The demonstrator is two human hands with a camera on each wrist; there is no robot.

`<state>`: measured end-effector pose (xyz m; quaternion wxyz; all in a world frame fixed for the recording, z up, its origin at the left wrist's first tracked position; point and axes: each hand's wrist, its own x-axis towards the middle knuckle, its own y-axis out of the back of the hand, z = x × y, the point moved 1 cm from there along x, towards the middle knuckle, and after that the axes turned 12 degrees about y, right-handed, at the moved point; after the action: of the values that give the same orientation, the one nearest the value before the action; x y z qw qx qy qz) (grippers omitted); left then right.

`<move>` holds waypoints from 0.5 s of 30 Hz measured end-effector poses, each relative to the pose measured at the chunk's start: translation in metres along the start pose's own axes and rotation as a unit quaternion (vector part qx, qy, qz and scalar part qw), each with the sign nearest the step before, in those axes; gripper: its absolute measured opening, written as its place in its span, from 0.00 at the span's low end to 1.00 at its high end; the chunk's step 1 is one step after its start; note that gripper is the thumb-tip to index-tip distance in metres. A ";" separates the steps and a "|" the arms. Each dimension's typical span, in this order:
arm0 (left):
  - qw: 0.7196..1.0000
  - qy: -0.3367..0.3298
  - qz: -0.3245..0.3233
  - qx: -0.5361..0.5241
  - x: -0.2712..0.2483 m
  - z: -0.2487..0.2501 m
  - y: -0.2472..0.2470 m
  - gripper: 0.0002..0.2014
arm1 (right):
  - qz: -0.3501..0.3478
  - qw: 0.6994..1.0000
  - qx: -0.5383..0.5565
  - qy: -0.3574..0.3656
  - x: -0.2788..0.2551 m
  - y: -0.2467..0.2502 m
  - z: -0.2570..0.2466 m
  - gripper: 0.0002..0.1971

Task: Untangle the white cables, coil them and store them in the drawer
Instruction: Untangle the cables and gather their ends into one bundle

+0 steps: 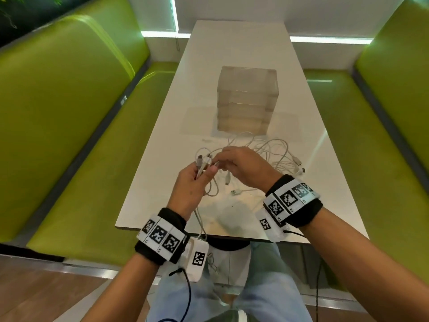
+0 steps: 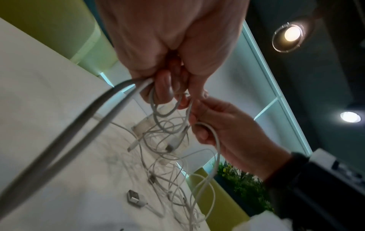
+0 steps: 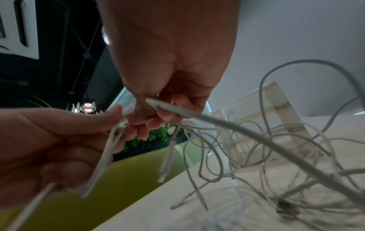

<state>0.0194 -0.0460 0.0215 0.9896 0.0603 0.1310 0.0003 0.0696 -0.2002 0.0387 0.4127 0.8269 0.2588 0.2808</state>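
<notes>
Between green benches, the white tabletop [image 1: 162,126] carries tangled white cables [image 1: 274,149] before the clear drawer box [image 1: 247,101]. Your left hand [image 1: 192,184] grips plug ends; right hand [image 1: 243,168] pinches a strand. You're untangling: next, draw one free.

Drawer unit [image 1: 246,101] stands mid desk [image 1: 162,173]; tangled white cables [image 1: 274,152] block its front. Desk bare left, right and behind unit.

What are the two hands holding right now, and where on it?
Left hand grips white cables just below their plug ends; right hand pinches a strand beside them.
</notes>
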 end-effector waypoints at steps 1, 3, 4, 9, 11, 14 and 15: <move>1.000 -0.010 -0.008 0.009 0.000 0.002 -0.003 0.05 | 0.001 1.000 0.001 0.002 0.000 0.001 -0.001 0.10; 0.999 -0.024 -0.017 0.031 0.001 0.004 -0.003 0.06 | 0.000 1.000 0.009 0.005 -0.002 0.001 0.000 0.09; 0.998 -0.031 -0.018 0.045 0.001 0.004 -0.001 0.07 | -0.001 1.000 0.016 0.007 -0.003 0.001 0.001 0.08; 0.999 -0.009 0.009 0.051 0.002 0.000 0.010 0.11 | -0.034 0.999 0.006 -0.022 -0.004 -0.005 0.015 0.05; 1.000 0.003 0.003 0.013 -0.003 0.006 0.014 0.12 | -0.037 0.998 -0.012 -0.047 -0.004 -0.008 0.022 0.05; 0.999 0.004 0.001 -0.038 -0.010 0.014 0.024 0.12 | -0.015 0.995 -0.036 -0.092 -0.004 -0.006 0.034 0.04; 0.999 0.003 0.005 -0.046 -0.012 0.016 0.027 0.12 | -0.003 0.994 -0.041 -0.098 -0.004 -0.005 0.037 0.05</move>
<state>0.0127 -0.0213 0.0428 0.9909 0.0154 0.1335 0.0112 0.0904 -0.2202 0.0155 0.4703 0.8322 0.2083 0.2071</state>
